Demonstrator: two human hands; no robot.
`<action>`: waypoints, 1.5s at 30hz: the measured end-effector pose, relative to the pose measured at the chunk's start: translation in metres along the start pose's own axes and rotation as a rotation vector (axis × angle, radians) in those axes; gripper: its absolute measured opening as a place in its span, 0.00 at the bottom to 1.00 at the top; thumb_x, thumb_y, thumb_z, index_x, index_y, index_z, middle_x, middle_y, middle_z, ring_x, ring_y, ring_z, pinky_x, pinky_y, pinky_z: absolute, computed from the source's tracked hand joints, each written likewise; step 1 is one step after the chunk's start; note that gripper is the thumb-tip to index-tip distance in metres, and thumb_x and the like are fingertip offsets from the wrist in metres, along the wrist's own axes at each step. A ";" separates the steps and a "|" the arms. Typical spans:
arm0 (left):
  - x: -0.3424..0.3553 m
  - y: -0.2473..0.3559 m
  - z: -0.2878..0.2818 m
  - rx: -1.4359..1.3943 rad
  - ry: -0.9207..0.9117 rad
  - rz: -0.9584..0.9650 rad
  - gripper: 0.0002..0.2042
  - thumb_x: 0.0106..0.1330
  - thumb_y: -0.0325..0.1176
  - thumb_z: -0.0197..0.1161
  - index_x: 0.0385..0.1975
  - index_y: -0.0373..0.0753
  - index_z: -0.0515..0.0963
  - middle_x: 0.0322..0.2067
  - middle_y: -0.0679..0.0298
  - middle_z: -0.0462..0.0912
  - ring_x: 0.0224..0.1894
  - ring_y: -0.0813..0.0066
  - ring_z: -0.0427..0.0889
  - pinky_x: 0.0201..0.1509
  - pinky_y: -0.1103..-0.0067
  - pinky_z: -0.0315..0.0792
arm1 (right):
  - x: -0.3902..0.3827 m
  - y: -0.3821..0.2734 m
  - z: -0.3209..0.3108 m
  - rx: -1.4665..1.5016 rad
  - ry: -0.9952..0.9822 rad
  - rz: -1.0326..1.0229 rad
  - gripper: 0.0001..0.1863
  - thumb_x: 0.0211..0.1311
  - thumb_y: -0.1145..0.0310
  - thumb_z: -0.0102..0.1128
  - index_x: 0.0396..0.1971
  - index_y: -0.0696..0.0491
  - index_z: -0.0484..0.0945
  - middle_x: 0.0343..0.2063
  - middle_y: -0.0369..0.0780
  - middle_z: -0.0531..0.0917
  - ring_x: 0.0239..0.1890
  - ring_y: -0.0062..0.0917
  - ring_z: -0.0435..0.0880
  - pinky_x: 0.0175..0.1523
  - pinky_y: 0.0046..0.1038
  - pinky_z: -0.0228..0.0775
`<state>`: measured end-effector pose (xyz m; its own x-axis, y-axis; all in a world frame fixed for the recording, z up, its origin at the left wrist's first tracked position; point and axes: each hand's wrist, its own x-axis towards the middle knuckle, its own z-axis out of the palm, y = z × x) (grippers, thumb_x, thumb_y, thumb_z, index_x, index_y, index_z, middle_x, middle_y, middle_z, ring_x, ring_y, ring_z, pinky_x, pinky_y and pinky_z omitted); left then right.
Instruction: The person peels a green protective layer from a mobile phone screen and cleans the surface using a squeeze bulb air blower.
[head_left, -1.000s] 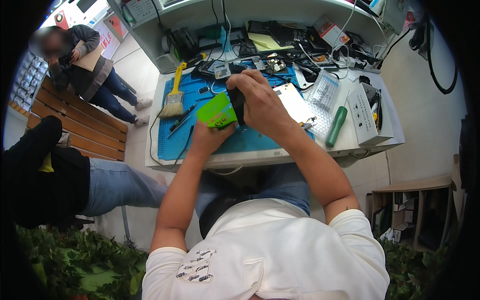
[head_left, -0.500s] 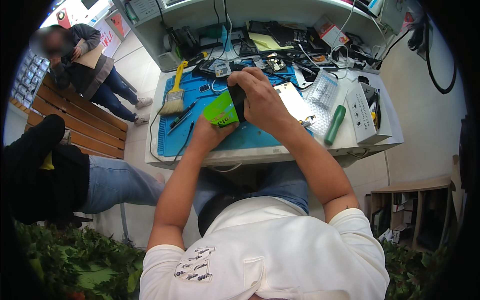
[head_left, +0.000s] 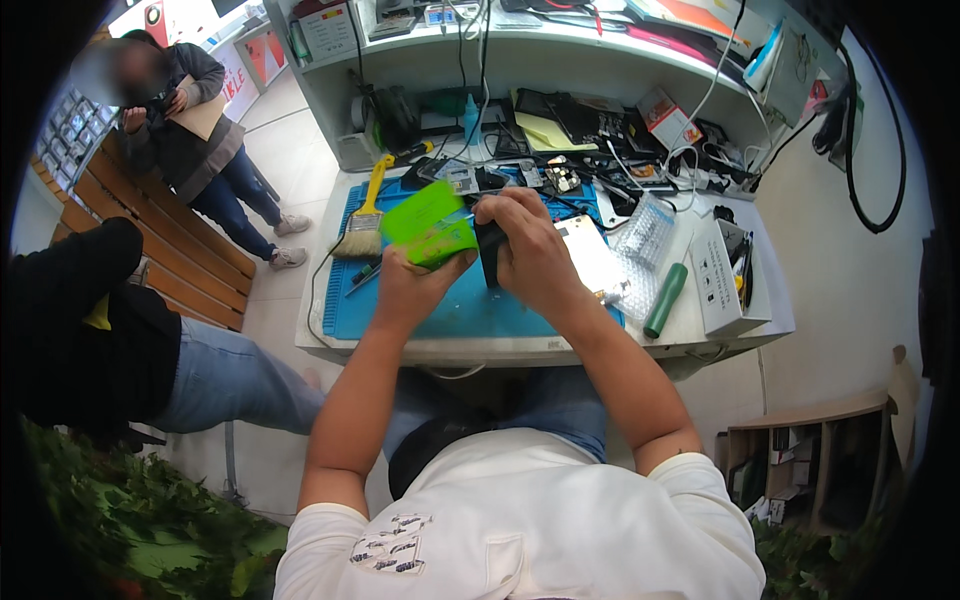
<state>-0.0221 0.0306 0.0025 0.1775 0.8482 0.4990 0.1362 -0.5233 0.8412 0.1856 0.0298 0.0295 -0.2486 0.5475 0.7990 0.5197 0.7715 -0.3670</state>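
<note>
My left hand (head_left: pixel 410 292) is closed around a bright green box (head_left: pixel 428 222), its thumb along the near side. The box is slightly blurred and tilted over the blue work mat (head_left: pixel 465 315). Close beside it, my right hand (head_left: pixel 535 245) grips a flat black piece (head_left: pixel 490 256) between thumb and fingers. The piece stands on edge, and I cannot tell exactly what it is. A flat pale panel (head_left: pixel 580 245) lies beyond my right hand, partly covered by it.
A yellow-handled brush (head_left: pixel 362 225) lies at the mat's left. To the right are bubble wrap (head_left: pixel 645 230), a green-handled tool (head_left: pixel 667 300) and a white box (head_left: pixel 725 285) of tools. Cables and electronic parts crowd the back. Two people are on the left, one standing (head_left: pixel 190 120).
The green box and the black piece, together before, now show a gap between them. The green box has tipped up and left. My view has shifted, showing more of the shelf.
</note>
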 end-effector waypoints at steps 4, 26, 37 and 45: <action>0.008 0.024 -0.004 -0.139 0.076 -0.045 0.09 0.69 0.24 0.81 0.45 0.32 0.91 0.39 0.67 0.94 0.39 0.83 0.88 0.44 0.80 0.82 | 0.000 -0.003 -0.003 0.006 -0.002 0.030 0.26 0.49 0.93 0.58 0.50 0.56 0.81 0.47 0.44 0.87 0.61 0.50 0.82 0.67 0.48 0.76; 0.006 0.025 0.027 0.217 0.322 0.277 0.10 0.63 0.17 0.79 0.42 0.35 0.92 0.38 0.61 0.95 0.39 0.73 0.93 0.43 0.77 0.83 | -0.001 -0.002 -0.004 0.037 0.016 -0.013 0.26 0.48 0.92 0.60 0.49 0.55 0.80 0.49 0.43 0.89 0.60 0.49 0.84 0.68 0.48 0.76; 0.012 0.023 0.025 0.092 0.268 0.224 0.11 0.66 0.23 0.81 0.47 0.32 0.92 0.39 0.60 0.96 0.38 0.76 0.94 0.42 0.78 0.84 | -0.004 0.000 0.001 0.037 0.054 -0.019 0.25 0.50 0.91 0.61 0.49 0.55 0.80 0.54 0.44 0.90 0.66 0.49 0.83 0.73 0.48 0.72; 0.022 0.015 0.010 -0.127 0.136 0.027 0.08 0.70 0.20 0.79 0.46 0.28 0.89 0.41 0.61 0.94 0.40 0.77 0.92 0.47 0.78 0.88 | -0.004 0.008 0.016 0.087 0.162 -0.021 0.36 0.53 0.84 0.70 0.64 0.54 0.70 0.68 0.53 0.80 0.75 0.54 0.76 0.80 0.51 0.64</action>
<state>-0.0063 0.0405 0.0235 0.0452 0.8417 0.5380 0.0072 -0.5388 0.8424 0.1782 0.0390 0.0158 -0.1201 0.4773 0.8705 0.4414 0.8111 -0.3838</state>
